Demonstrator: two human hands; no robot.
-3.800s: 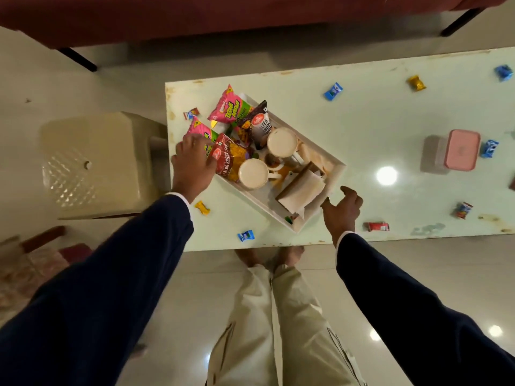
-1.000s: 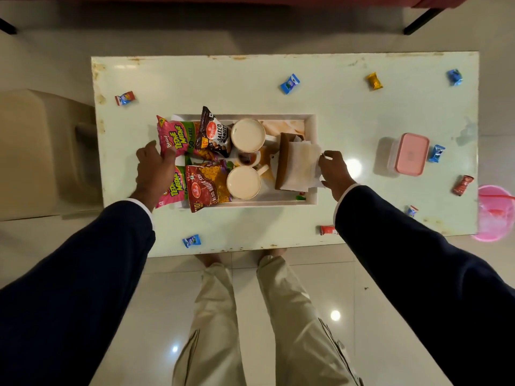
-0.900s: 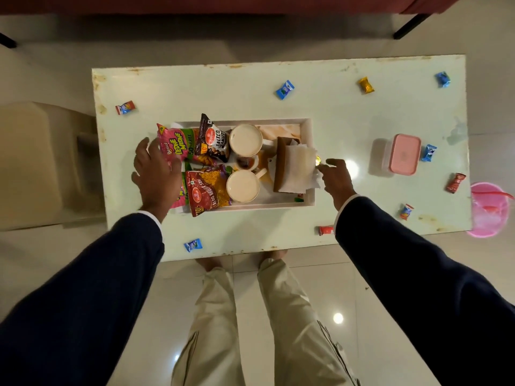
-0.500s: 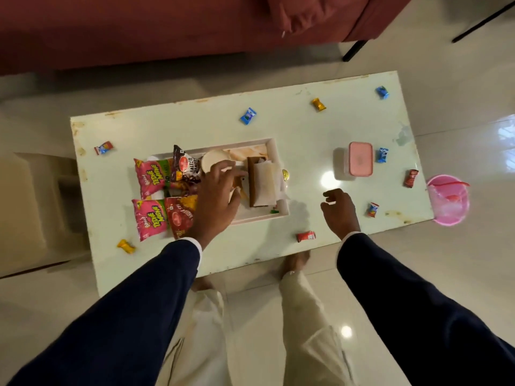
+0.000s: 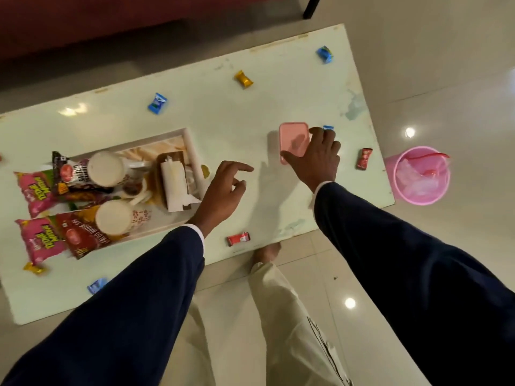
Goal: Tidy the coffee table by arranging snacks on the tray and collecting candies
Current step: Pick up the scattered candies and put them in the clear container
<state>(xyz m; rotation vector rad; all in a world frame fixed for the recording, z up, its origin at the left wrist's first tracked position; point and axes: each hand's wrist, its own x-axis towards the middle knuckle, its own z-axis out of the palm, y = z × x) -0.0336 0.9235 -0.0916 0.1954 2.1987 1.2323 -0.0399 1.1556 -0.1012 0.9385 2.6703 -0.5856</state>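
On the pale green table (image 5: pixel 223 129), a white tray (image 5: pixel 192 151) holds two cups (image 5: pixel 106 168), a napkin holder (image 5: pixel 172 185) and snack packs: pink (image 5: pixel 36 190), dark (image 5: pixel 69 174) and red (image 5: pixel 80 238). Another pink pack (image 5: pixel 41 240) overhangs the tray's left end. My right hand (image 5: pixel 315 160) wraps the pink lidded box (image 5: pixel 292 137), thumb on its near edge and fingers along its right side. My left hand (image 5: pixel 223 190) hovers right of the tray, fingers loosely curled and empty. Several wrapped candies lie scattered: blue (image 5: pixel 157 103), gold (image 5: pixel 243 78), red (image 5: pixel 238 239).
More candies lie near the table's edges: blue (image 5: pixel 324 54), red (image 5: pixel 363 159), gold (image 5: pixel 34 268), blue (image 5: pixel 96 285). A pink bucket (image 5: pixel 420 176) stands on the floor off the table's right end. A dark red sofa (image 5: pixel 83 20) runs behind the table.
My right hand has reached from the table's front edge onto the pink box. My left hand has left the tray's cups and moved right past the tray. The view has swung right.
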